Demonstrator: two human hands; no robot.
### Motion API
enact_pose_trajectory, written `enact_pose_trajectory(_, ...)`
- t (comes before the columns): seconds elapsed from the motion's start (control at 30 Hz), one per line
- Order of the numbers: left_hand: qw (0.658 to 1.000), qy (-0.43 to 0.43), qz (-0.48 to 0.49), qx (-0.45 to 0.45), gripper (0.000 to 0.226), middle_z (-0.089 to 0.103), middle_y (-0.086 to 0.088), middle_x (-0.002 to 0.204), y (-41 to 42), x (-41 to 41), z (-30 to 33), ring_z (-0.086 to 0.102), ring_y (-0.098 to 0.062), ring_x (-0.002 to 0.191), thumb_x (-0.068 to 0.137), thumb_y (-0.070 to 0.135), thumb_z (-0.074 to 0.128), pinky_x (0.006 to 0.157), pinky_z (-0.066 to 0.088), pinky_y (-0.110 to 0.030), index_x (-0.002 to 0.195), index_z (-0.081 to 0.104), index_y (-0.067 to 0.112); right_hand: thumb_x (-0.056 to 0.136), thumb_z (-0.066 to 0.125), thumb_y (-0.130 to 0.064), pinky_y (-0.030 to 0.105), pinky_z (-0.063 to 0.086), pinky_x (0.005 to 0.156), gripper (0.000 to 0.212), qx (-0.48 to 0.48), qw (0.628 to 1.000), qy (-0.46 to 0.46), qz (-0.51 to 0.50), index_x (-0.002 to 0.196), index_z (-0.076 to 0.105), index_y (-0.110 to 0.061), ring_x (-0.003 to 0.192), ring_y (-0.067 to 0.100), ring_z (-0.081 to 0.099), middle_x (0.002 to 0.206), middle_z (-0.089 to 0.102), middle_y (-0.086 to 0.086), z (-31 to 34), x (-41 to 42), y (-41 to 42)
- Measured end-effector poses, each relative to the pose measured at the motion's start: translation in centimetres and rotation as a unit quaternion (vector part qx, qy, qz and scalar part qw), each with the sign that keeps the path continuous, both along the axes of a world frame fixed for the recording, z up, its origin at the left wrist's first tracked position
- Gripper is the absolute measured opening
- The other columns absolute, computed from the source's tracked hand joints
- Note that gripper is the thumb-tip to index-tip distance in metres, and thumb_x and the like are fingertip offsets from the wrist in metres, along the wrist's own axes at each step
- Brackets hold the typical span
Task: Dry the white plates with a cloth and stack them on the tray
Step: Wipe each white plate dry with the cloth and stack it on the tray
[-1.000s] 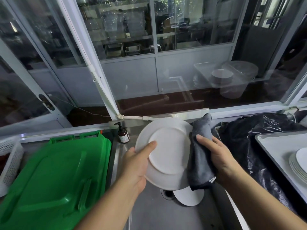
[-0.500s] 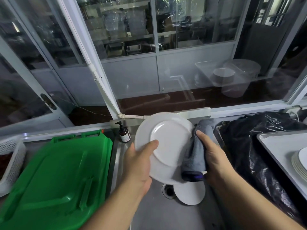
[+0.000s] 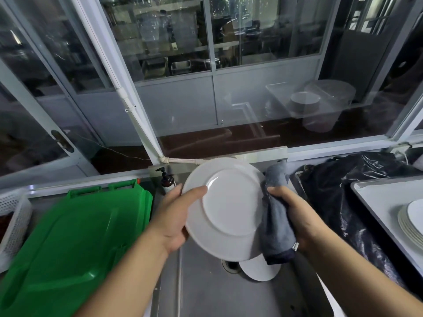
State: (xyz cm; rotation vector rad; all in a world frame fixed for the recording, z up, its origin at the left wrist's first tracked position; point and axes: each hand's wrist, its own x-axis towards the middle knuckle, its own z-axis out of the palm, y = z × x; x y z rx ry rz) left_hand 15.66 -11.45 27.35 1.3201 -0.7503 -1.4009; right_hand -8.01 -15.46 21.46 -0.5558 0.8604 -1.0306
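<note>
My left hand (image 3: 174, 216) grips a white plate (image 3: 226, 209) by its left rim, thumb on the near face, holding it tilted above the steel sink (image 3: 206, 289). My right hand (image 3: 295, 218) grips a grey cloth (image 3: 274, 216) wrapped over the plate's right edge. Another white plate (image 3: 261, 269) lies in the sink beside the drain, partly hidden by the held one. At the right edge a stack of white plates (image 3: 412, 220) sits on a pale tray (image 3: 377, 202).
A green plastic bin lid (image 3: 75, 243) fills the left counter, with a white perforated basket (image 3: 11, 223) beyond it. A brown pump bottle (image 3: 167, 181) stands behind the sink. A black plastic bag (image 3: 338, 193) lies between sink and tray. Glass windows run behind.
The cloth in my right hand has slid along the plate's right edge, and my left hand has turned and raised the plate slightly.
</note>
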Motion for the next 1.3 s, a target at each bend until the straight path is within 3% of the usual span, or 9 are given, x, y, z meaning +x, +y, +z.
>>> enact_pose_trajectory(0.1, 0.999, -0.047, 0.011, -0.008, 0.022, 0.082, -0.011, 0.102, -0.8, 0.4, 0.3, 0.08, -0.023, 0.084, 0.096, 0.013, 0.07, 0.064, 0.065, -0.035, 0.117, 0.074, 0.018, 0.074, 0.091, -0.041, 0.036, 0.064, 0.076, 0.037, -0.008, 1.0, 0.02, -0.008, 0.102, 0.086, -0.017, 0.101, 0.03, 0.079, 0.112, 0.08, 0.016, 0.6, 1.0, -0.4)
enact_pose_trajectory(0.2, 0.995, -0.036, 0.075, -0.054, 0.021, 0.082, -0.005, 0.104, -0.8, -0.8, -0.8, 0.079, -0.025, 0.095, 0.094, 0.01, 0.074, 0.075, 0.062, -0.036, 0.111, 0.076, 0.02, 0.081, 0.087, -0.043, 0.044, 0.062, 0.092, 0.048, 0.013, 0.999, -0.014, -0.048, 0.118, 0.082, -0.013, 0.113, 0.031, 0.076, 0.124, 0.078, 0.016, 0.9, 1.9, -0.3)
enact_pose_trajectory(0.37, 0.966, 0.004, 0.233, -0.111, 0.025, 0.081, 0.011, 0.106, 0.6, -6.4, -3.3, 0.077, -0.01, 0.097, 0.089, 0.022, 0.079, 0.08, 0.062, -0.03, 0.108, 0.074, 0.038, 0.087, 0.08, -0.046, 0.045, 0.066, 0.075, 0.044, 0.085, 0.985, -0.143, -0.043, 0.116, 0.083, -0.012, 0.109, 0.032, 0.078, 0.125, 0.077, 0.015, -0.6, 4.1, 1.2)
enact_pose_trajectory(0.47, 0.975, -0.005, 0.203, -0.089, 0.031, 0.08, 0.014, 0.108, 1.6, -6.9, -4.1, 0.077, -0.005, 0.096, 0.084, 0.028, 0.082, 0.074, 0.061, -0.024, 0.105, 0.073, 0.048, 0.091, 0.077, -0.044, 0.048, 0.065, 0.078, 0.038, 0.095, 0.984, -0.146, -0.029, 0.113, 0.084, -0.014, 0.109, 0.034, 0.077, 0.126, 0.077, 0.016, -1.7, 3.4, 1.7)
enact_pose_trajectory(0.6, 0.997, 0.021, 0.08, 0.004, 0.038, 0.082, -0.006, 0.106, 0.3, -4.0, -3.5, 0.079, -0.019, 0.091, 0.08, 0.007, 0.085, 0.078, 0.062, -0.037, 0.114, 0.071, 0.02, 0.091, 0.076, -0.037, 0.046, 0.065, 0.082, 0.036, 0.072, 0.994, -0.076, -0.016, 0.115, 0.083, -0.012, 0.108, 0.034, 0.077, 0.127, 0.076, 0.019, -1.7, 0.5, 0.7)
enact_pose_trajectory(0.77, 0.999, -0.01, -0.043, 0.006, 0.029, 0.081, -0.014, 0.106, -1.5, -0.8, -1.5, 0.079, -0.027, 0.091, 0.089, 0.008, 0.075, 0.076, 0.064, -0.039, 0.117, 0.074, 0.014, 0.088, 0.078, -0.034, 0.04, 0.065, 0.081, 0.049, 0.04, 0.999, -0.002, 0.005, 0.127, 0.076, -0.004, 0.107, 0.035, 0.077, 0.125, 0.075, 0.023, -0.8, -1.3, -0.6)
enact_pose_trajectory(0.9, 0.999, -0.031, 0.006, -0.04, 0.024, 0.082, -0.009, 0.105, -1.7, -1.0, -1.8, 0.079, -0.025, 0.094, 0.085, 0.013, 0.082, 0.074, 0.063, -0.038, 0.108, 0.079, 0.02, 0.088, 0.08, -0.04, 0.047, 0.06, 0.097, 0.054, 0.043, 0.998, -0.032, -0.043, 0.131, 0.074, -0.007, 0.118, 0.036, 0.073, 0.129, 0.075, 0.019, -0.2, 0.2, -0.4)
enact_pose_trajectory(1.1, 0.975, 0.04, 0.192, -0.104, 0.035, 0.081, 0.006, 0.109, 0.2, -6.8, -4.3, 0.078, -0.013, 0.099, 0.074, 0.028, 0.082, 0.075, 0.063, -0.026, 0.107, 0.077, 0.037, 0.081, 0.084, -0.051, 0.055, 0.062, 0.091, 0.064, 0.103, 0.984, -0.123, -0.08, 0.132, 0.072, -0.015, 0.112, 0.038, 0.076, 0.126, 0.077, 0.016, -0.9, 4.3, 2.1)
enact_pose_trajectory(1.3, 0.984, 0.067, 0.154, -0.05, 0.037, 0.081, -0.004, 0.111, 1.2, -5.7, -4.9, 0.078, -0.023, 0.102, 0.072, 0.019, 0.086, 0.079, 0.063, -0.04, 0.107, 0.08, 0.026, 0.09, 0.078, -0.037, 0.047, 0.065, 0.085, 0.05, 0.078, 0.989, -0.114, -0.047, 0.132, 0.074, -0.01, 0.111, 0.035, 0.076, 0.127, 0.076, 0.019, -1.1, 2.4, 1.4)
